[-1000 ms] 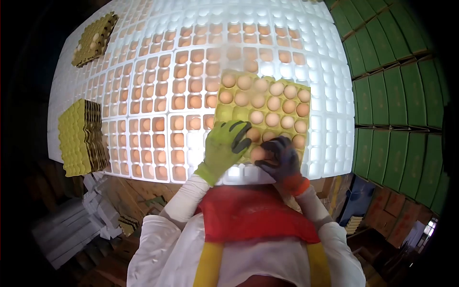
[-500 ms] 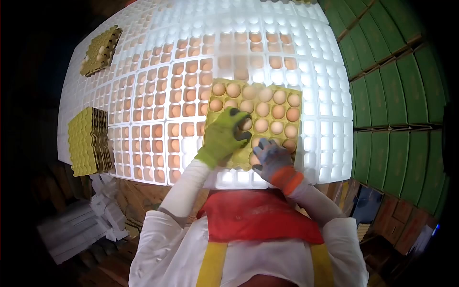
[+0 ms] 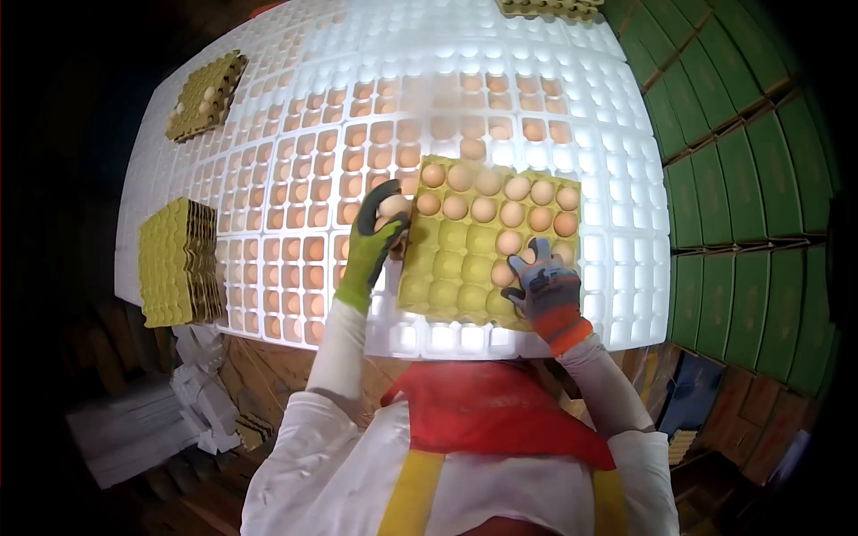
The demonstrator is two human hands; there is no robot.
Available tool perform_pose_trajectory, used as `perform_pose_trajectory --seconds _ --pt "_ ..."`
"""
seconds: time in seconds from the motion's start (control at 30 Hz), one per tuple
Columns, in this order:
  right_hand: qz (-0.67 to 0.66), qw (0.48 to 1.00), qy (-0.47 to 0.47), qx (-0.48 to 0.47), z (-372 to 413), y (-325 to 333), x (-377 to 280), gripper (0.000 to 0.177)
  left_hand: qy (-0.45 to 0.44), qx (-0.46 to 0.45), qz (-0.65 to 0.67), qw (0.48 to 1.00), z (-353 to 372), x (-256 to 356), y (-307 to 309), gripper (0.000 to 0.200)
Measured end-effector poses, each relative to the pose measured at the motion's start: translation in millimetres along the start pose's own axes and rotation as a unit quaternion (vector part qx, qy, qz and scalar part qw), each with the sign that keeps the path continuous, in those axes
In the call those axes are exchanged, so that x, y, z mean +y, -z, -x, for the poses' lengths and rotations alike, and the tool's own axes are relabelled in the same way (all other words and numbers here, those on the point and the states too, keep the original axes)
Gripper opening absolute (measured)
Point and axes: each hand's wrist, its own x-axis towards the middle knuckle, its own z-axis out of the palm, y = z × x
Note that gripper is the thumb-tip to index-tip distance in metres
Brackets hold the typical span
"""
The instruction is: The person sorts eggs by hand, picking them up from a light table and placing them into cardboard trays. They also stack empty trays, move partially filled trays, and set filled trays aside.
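A yellow-green egg tray (image 3: pixel 450 265) lies slightly tilted on the white moulded cell surface in front of me. Brown eggs (image 3: pixel 483 210) fill its two far rows, and more sit at its right side; cups at the near left are bare. Just past the tray's left edge, my left hand (image 3: pixel 368 246), in a green glove with dark fingertips, is closed around pale eggs (image 3: pixel 391 207). My right hand (image 3: pixel 547 290), in a grey and orange glove, bends its fingers over eggs in the near right part of the tray. It covers some cups there.
White cell trays (image 3: pixel 626 205) cover the broad table, many cells holding eggs. A stack of egg trays (image 3: pixel 177 263) stands at the left; another stack (image 3: pixel 204 96) farther back has a few eggs on top. Green boxes (image 3: pixel 755 304) line the right side. More trays (image 3: pixel 552 9) lie at the far edge.
My left hand has gone from over the tray to beyond its left edge, with eggs in it. More cups at the near left now show bare. The view has shifted slightly.
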Motion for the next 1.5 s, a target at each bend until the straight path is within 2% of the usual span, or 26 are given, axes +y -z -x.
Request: perform_pose_trajectory --seconds 0.03,0.07,0.13,0.2,0.27,0.3,0.37,0.43,0.47,0.5,0.53,0.63,0.73,0.77,0.9,0.93,0.97,1.0,1.07,1.1,1.2,1.23,1.33,1.4,1.43,1.5 --pt "0.052 0.998 0.017 0.03 -6.4 -14.4 -4.2 0.031 -0.025 0.013 -0.055 0.998 -4.7 -7.2 7.8 0.048" --pt "0.074 0.997 0.012 0.004 -6.7 -21.6 -5.3 0.031 -0.043 0.025 -0.111 0.993 -3.7 -15.1 15.0 0.05" --pt "0.124 0.991 0.009 -0.049 -13.1 -20.2 -17.1 0.031 -0.058 -0.02 -0.308 0.949 -18.9 -0.7 9.4 0.047" --pt "0.133 0.989 0.012 -0.063 -14.8 -21.8 -15.4 0.034 0.0 -0.114 -0.371 0.922 -38.7 -3.4 -4.7 0.048" --pt "0.131 0.99 0.03 -0.049 -9.6 -8.2 -16.3 0.036 0.008 -0.092 -0.316 0.944 -34.7 2.9 10.5 0.05" --pt "0.138 0.988 0.002 -0.071 -6.7 -3.2 -17.1 0.041 0.007 -0.083 -0.29 0.953 -30.0 2.9 19.0 0.05" --pt "0.039 0.998 0.021 -0.037 6.5 1.0 -8.1 0.048 0.035 -0.006 -0.112 0.993 2.7 -8.4 42.5 0.056" --pt "-0.036 0.998 0.034 -0.043 13.4 5.1 -17.4 0.049 0.09 0.033 0.023 0.995 44.1 -43.3 63.5 0.056" --pt "-0.078 0.994 0.042 -0.059 12.5 7.3 -30.5 0.049 0.112 0.063 0.02 0.991 70.3 -53.4 64.3 0.057" --pt "-0.12 0.989 0.051 -0.075 11.1 7.4 -44.1 0.049 0.166 0.017 -0.089 0.982 87.6 -38.2 77.6 0.058" --pt "-0.133 0.986 0.078 -0.059 7.1 2.1 -57.0 0.048 0.149 -0.008 -0.216 0.965 105.1 -34.3 79.4 0.058" --pt "-0.124 0.979 0.159 -0.044 -23.6 -13.6 -101.8 0.047 0.159 -0.049 -0.365 0.916 118.0 -32.4 57.0 0.053" --pt "-0.038 0.974 0.214 -0.056 -45.2 -19.4 -135.9 0.045 0.119 0.076 -0.267 0.953 133.6 -28.8 58.8 0.051" --pt "-0.024 0.97 0.237 -0.055 -45.6 -23.5 -142.0 0.045 0.168 0.068 -0.173 0.968 143.1 -25.1 64.7 0.049" --pt "0.006 0.959 0.259 -0.111 -31.1 -26.7 -164.2 0.031 0.131 0.027 -0.185 0.974 183.9 -35.1 42.6 0.042" --pt "0.009 0.958 0.257 -0.125 -24.2 -29.5 -166.0 0.029 0.135 0.015 -0.209 0.968 188.9 -41.7 35.9 0.045" --pt "0.02 0.956 0.282 -0.073 -16.6 -36.2 -166.1 0.022 0.139 0.004 -0.234 0.962 193.5 -48.3 29.4 0.049" --pt "0.04 0.957 0.278 -0.08 -11.5 -45.9 -166.3 0.02 0.125 0.02 -0.22 0.967 193.1 -43.5 33.2 0.057" --pt "0.077 0.956 0.265 -0.096 2.0 -62.8 -170.9 0.018 0.15 0.171 -0.067 0.972 195.5 -16.2 50.3 0.045" --pt "0.106 0.957 0.239 -0.123 3.6 -64.9 -176.9 0.019 0.181 0.2 0.105 0.957 198.5 -21.2 49.5 0.053" --pt "-0.052 0.964 0.259 -0.037 13.8 -57.5 -163.6 0.027 0.093 0.179 -0.08 0.976 213.4 -15.1 48.0 0.053" --pt "-0.102 0.967 0.234 -0.021 22.7 -57.2 -157.3 0.029 0.037 0.14 -0.142 0.979 215.8 -19.8 40.9 0.056" --pt "-0.209 0.963 0.165 0.031 50.1 -70.2 -133.5 0.035 0.017 0.081 -0.234 0.969 222.0 -17.8 28.0 0.057" --pt "-0.241 0.958 0.14 0.067 65.3 -95.5 -115.2 0.037 0.055 0.125 -0.178 0.975 227.6 -19.8 29.6 0.051" --pt "-0.18 0.966 0.175 0.054 67.3 -101.0 -111.5 0.042 0.063 0.153 -0.158 0.973 233.5 -26.0 30.0 0.048" --pt "-0.197 0.97 0.137 0.028 72.8 -101.7 -114.5 0.043 0.093 0.18 -0.124 0.971 235.5 -32.6 34.2 0.04"
